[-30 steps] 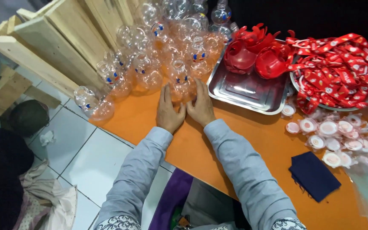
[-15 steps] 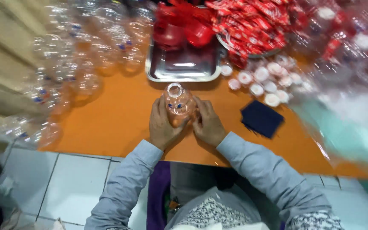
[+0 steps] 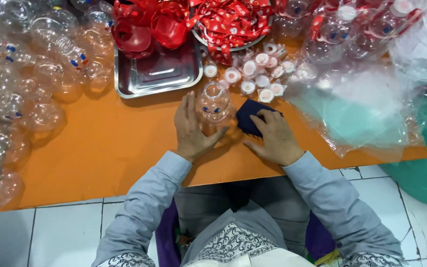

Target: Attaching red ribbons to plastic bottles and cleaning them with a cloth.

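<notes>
- Nearest the camera, a person in a grey long-sleeved top sat at an orange tabletop (image 3: 100, 158), both forearms reaching forward onto it.
- The left hand (image 3: 191, 131) lay beside a small clear plastic bottle (image 3: 213, 106), fingers nearly straight and loosely cupped against its side, thumb reaching under it. That was a steadying touch, not a firm grip, so the light, round bottle could probably have rolled or tipped away if nudged.
- The right hand (image 3: 273, 138) rested flat, fingers spread and open, fingertips pressing a dark blue cloth (image 3: 248, 117) just right of the bottle. Dragging the cloth carelessly might have knocked the bottle over.
- Just beyond, a cluster of small white caps (image 3: 253, 79) lay loose on the tabletop; a sweep of either hand could have scattered them.
- A shallow metal tray (image 3: 156, 74) sat behind the left hand, with red plastic pieces (image 3: 147, 29) at its far end.
- To the left, many clear bottles (image 3: 25, 74) were heaped close to the tabletop edge; a bump could likely have sent some onto the tiled floor.
- Farther back lay a bowl of red ribbons (image 3: 233, 20), and at the right, crinkled clear plastic bags (image 3: 362, 109) overhung the edge and might have slid off.
</notes>
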